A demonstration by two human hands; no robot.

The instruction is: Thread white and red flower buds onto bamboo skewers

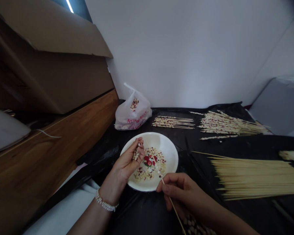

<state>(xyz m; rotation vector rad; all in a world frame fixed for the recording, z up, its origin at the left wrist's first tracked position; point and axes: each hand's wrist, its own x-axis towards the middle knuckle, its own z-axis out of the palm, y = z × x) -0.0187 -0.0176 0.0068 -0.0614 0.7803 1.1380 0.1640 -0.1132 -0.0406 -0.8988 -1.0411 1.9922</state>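
Note:
A white bowl (171, 147) holds loose cream and dark-red pieces (143, 174) that look like corn kernels, around a red and green print on its bottom. Over its left side is my left hand (131, 160), its fingers curled round a small heap of the kernels (136, 154). Thumb and forefinger appear pinched near its fingertips. My right hand (177, 189), at the bowl's near right rim, pinches a thin bamboo skewer (172, 205). The skewer slants up over the bowl; a piece or two seem to sit on it just past my fingers.
A bundle of bare skewers (257, 178) lies at right. Behind are filled skewers in a small group (164, 122) and a larger pile (220, 123). A white plastic bag (133, 114) stands beyond the bowl. Left is a cardboard box (75, 78). Black sheeting (183, 140) covers the surface.

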